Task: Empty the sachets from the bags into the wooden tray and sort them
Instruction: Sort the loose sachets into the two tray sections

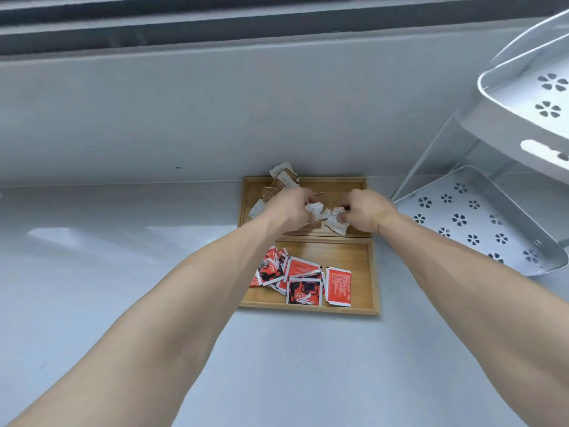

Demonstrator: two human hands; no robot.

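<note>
My two bare forearms reach out from the bottom of the view over a pale grey counter (pixel 92 272). Nearest on it lies the wooden tray (pixel 374 272), which has two compartments, one near and one far, split by a crosswise divider. The near compartment holds the red sachets (pixel 303 280), a loose overlapping heap towards its left and middle, some showing a red, black and white printed face, others a plain red back with white edges. One red sachet lies a little apart on the right of the heap.

Beyond the divider, both my hands are down in the far compartment. My left hand (pixel 288 209) has its fingers curled shut around a crumpled white sachet (pixel 314 208). My right hand (pixel 366 212) is closed too, pinching another crumpled white sachet (pixel 335 223) just beside the first. Around my hands lie the brown and white sachets (pixel 284 180), several piled against the far left corner, with one or two poking up over the tray's back rim.

The tray's far edge sits against a grey wall (pixel 215 118). To the right stands a white tiered rack (pixel 480 223) with flower-shaped holes, its lower shelf just beside the tray.
</note>
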